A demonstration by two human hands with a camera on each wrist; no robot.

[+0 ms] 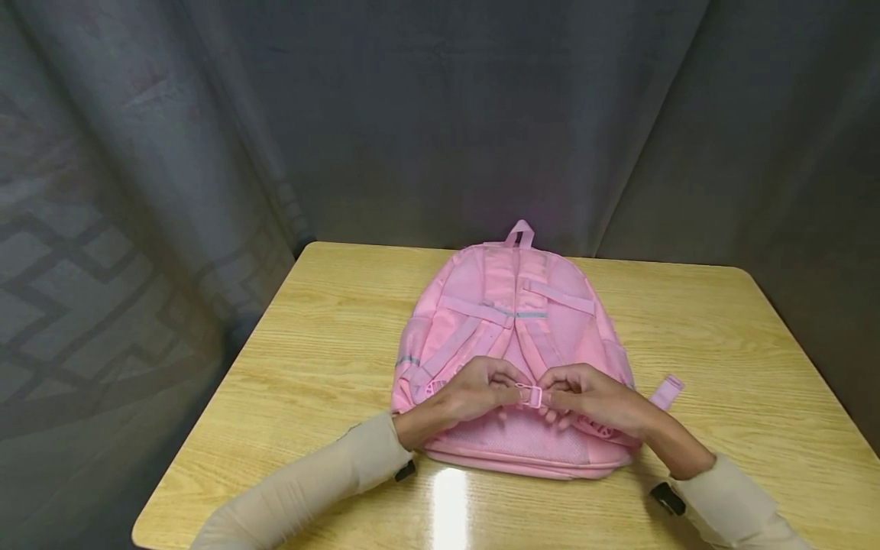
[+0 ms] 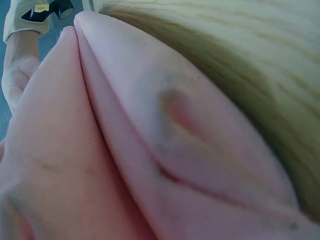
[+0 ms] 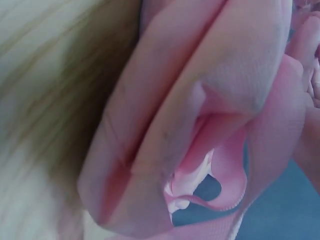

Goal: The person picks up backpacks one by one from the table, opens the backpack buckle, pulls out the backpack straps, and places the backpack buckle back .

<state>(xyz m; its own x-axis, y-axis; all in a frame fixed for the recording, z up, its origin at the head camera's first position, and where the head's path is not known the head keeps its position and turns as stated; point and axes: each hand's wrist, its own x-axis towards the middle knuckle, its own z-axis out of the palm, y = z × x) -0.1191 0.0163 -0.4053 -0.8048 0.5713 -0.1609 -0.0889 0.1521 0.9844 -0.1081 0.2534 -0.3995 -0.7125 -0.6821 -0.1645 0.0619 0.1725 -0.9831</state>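
A pink backpack (image 1: 512,321) lies back-side up on the wooden table (image 1: 323,344), its straps toward me. Both hands meet over its lower middle. My left hand (image 1: 484,386) and right hand (image 1: 580,393) each pinch one side of a small pink buckle (image 1: 529,396) on the strap. In the left wrist view pink backpack fabric (image 2: 125,150) fills the frame beside the table top (image 2: 250,60). The right wrist view is also filled by blurred pink fabric (image 3: 200,100), with a zipper edge (image 3: 220,200). Neither hand's fingers are visible in the wrist views.
A loose pink strap end (image 1: 665,391) lies on the table right of the backpack. The carry loop (image 1: 520,231) points toward the far table edge. Dark grey curtains (image 1: 440,114) hang behind and to the left. Bare wood shows on both sides of the bag.
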